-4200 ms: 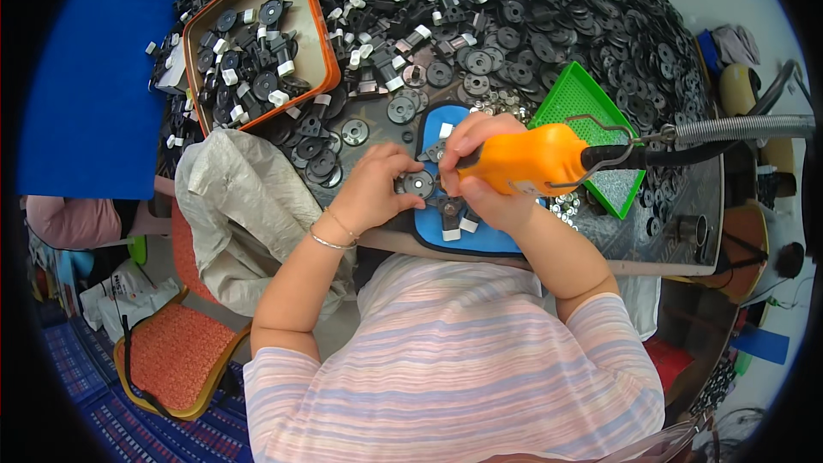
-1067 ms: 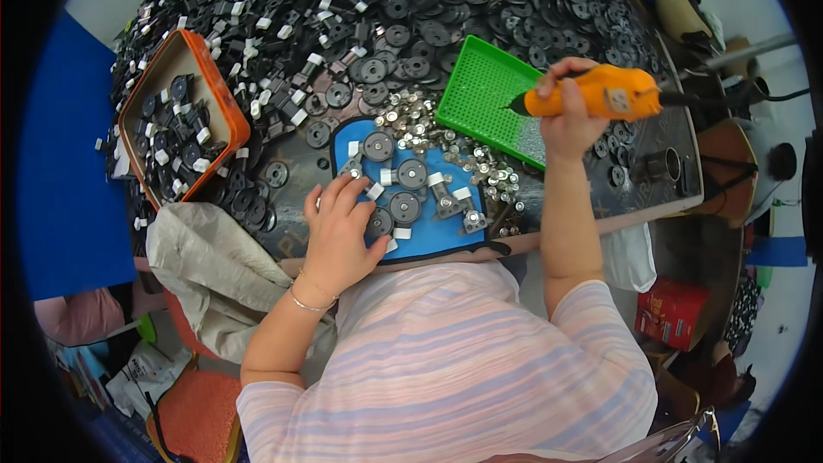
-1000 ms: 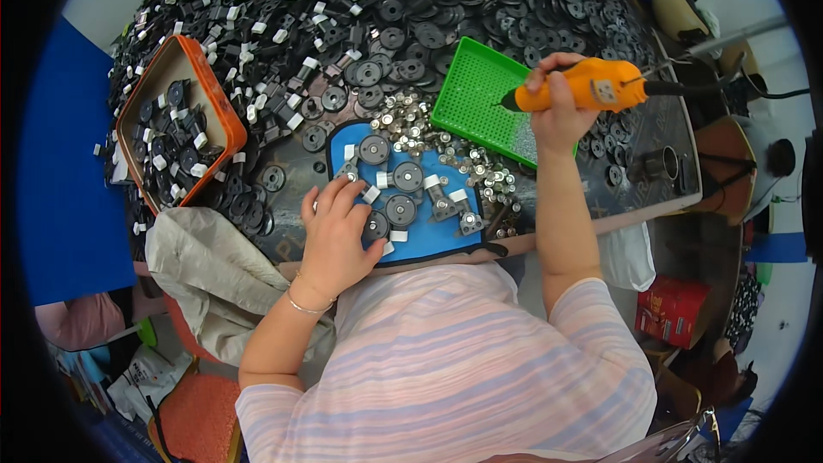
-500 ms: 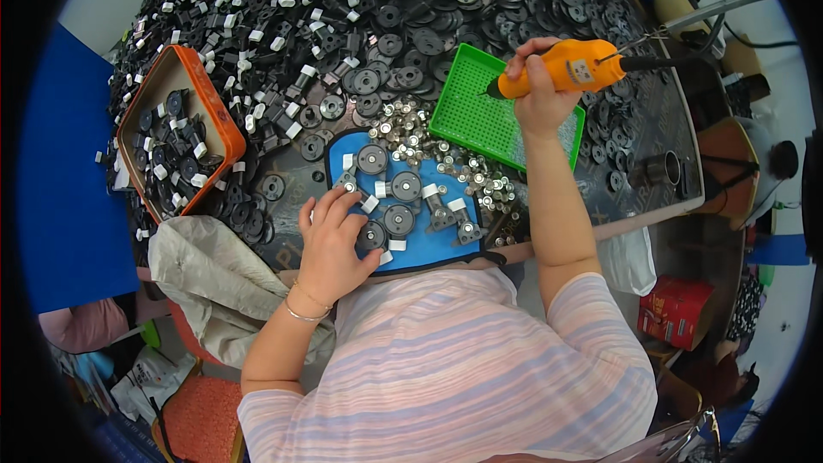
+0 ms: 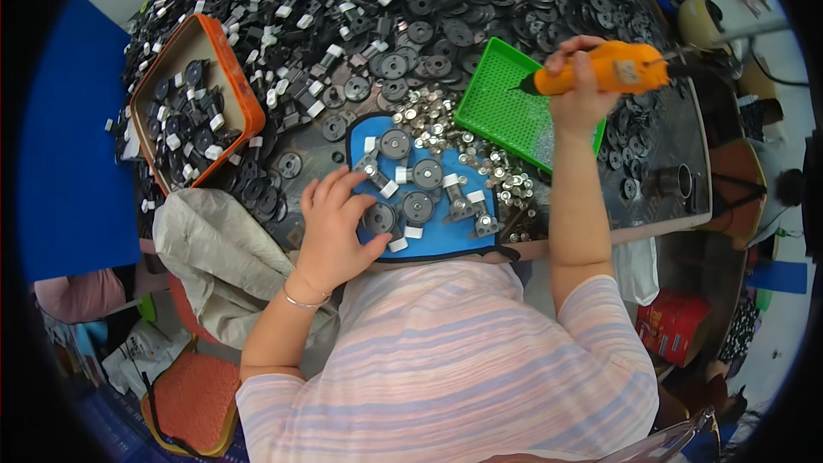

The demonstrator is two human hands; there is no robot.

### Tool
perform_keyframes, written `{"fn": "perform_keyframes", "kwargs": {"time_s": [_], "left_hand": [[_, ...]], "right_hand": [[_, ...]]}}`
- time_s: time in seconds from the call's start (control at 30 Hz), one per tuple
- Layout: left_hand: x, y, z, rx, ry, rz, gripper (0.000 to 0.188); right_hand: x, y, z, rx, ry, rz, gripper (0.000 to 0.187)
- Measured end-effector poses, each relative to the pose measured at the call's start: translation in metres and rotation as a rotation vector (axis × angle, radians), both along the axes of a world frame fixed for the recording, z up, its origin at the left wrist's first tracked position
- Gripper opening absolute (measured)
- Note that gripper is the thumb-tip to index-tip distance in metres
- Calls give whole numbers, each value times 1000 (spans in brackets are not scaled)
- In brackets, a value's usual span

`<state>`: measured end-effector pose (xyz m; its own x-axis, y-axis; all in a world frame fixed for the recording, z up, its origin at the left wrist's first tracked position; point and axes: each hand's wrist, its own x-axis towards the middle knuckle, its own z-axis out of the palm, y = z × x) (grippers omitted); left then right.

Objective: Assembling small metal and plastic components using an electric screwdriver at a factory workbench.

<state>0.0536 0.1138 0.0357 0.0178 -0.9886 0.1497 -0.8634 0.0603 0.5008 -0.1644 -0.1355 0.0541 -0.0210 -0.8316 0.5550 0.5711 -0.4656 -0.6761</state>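
Observation:
My right hand (image 5: 585, 90) is wrapped round an orange electric screwdriver (image 5: 613, 69), held above the green mesh tray (image 5: 470, 120), its dark tip pointing left. Small screws (image 5: 542, 144) lie in the tray, partly behind my wrist. My left hand (image 5: 334, 227) rests at the left edge of a blue mat (image 5: 463, 244), fingers spread and thumb apart. Between thumb and fingertips sits a black wheel with a bracket (image 5: 379, 218); whether they touch it I cannot tell. Several more black wheels (image 5: 427, 174) and brackets with white tabs (image 5: 459, 206) lie on the mat.
Silvery metal caps (image 5: 433, 116) are heaped behind the mat. A large pile of black parts (image 5: 343, 17) covers the back of the table. On the left stands an orange-rimmed box (image 5: 249, 111) of parts; a metal cup (image 5: 675, 180) is at right. Pale cloth (image 5: 206, 231) hangs in front.
The whole view has shifted, so the table's things appear further right and slightly higher. My right hand has moved a little right with the screwdriver. My left hand stays by the wheel.

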Motion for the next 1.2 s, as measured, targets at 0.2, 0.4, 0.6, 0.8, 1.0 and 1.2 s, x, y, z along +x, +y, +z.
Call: {"fn": "perform_keyframes", "kwargs": {"time_s": [0.2, 0.4, 0.6, 0.8, 1.0, 1.2], "left_hand": [[4, 6, 1, -2, -1, 22, 42], [-11, 3, -7, 3, -15, 6, 41], [-13, 3, -7, 20, -93, 23, 43], [-12, 5, -11, -5, -45, 7, 45], [-7, 8, -17, 27, -3, 1, 46], [-4, 4, -20, 58, 54, -2, 42]], "right_hand": [[-12, 28, 14, -99, 24, 127, 28], [13, 76, 21, -152, 98, 326, 32], [32, 114, 21, -89, 153, 562, 34], [45, 138, 23, -57, 252, 678, 34], [54, 141, 21, -53, 258, 704, 34], [62, 140, 7, -117, 346, 694, 32]]}}
